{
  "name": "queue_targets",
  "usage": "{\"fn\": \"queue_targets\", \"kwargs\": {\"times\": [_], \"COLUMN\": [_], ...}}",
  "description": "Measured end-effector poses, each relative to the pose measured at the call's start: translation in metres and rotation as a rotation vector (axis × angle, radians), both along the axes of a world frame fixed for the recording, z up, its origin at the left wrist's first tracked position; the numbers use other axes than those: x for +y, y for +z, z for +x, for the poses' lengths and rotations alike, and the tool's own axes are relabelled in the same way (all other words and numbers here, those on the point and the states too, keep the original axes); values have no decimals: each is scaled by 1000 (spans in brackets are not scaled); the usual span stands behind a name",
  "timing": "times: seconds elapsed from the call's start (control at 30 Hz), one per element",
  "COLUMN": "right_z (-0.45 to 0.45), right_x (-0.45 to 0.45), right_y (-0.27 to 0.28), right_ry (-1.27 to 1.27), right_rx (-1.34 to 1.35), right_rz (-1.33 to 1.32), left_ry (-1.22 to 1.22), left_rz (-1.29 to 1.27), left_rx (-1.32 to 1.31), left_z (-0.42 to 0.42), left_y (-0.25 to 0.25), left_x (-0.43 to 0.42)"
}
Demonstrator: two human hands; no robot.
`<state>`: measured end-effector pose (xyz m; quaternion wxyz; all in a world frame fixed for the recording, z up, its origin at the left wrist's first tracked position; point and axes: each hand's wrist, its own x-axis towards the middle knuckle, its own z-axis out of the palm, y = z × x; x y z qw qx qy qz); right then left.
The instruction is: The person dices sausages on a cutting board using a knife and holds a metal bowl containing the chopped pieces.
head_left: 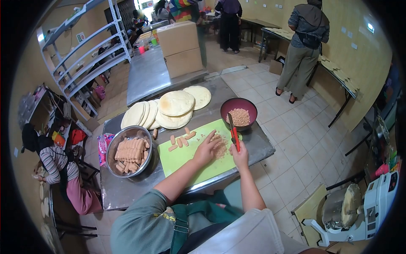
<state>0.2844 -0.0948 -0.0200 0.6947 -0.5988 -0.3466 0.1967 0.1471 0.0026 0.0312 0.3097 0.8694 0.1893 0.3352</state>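
Note:
My right hand [240,155] grips the red handle of a knife [234,134], its dark blade pointing up and away over the near rim of a dark bowl [249,105]. That bowl has a maroon inside and holds small chopped sausage pieces [239,117]. My left hand [205,149], fingers stretched out, rests on the green cutting board [177,163] beside a pile of chopped sausage [220,148]. Several whole short sausages [179,142] lie at the board's far left. A metal bowl [111,153] heaped with sausages [133,151] stands left of the board.
Round flat pizza bases [176,103] lie overlapped behind the board on the metal table [120,199]. Cardboard boxes [179,40] stand on the table beyond. A mixer [374,207] is at lower right. One person [306,38] stands at back right; another [57,163] is at left.

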Motion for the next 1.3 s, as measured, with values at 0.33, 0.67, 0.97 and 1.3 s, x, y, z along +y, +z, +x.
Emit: {"fn": "queue_targets", "kwargs": {"times": [0.33, 0.67, 0.97, 1.3], "right_z": [-3, 2, -2, 0], "right_x": [-1, 1, -3, -3], "right_y": [6, -4, 8, 7], "right_ry": [-12, -69, -10, 33], "right_rx": [23, -35, 96, 131], "right_rz": [-3, -52, -24, -31], "left_ry": [-77, -7, 234, 168], "left_rz": [222, 142, -179, 192], "left_rx": [178, 22, 72, 729], "left_z": [-8, -32, -82, -61], "left_y": [-2, 1, -3, -10], "left_x": [5, 14, 21, -6]}}
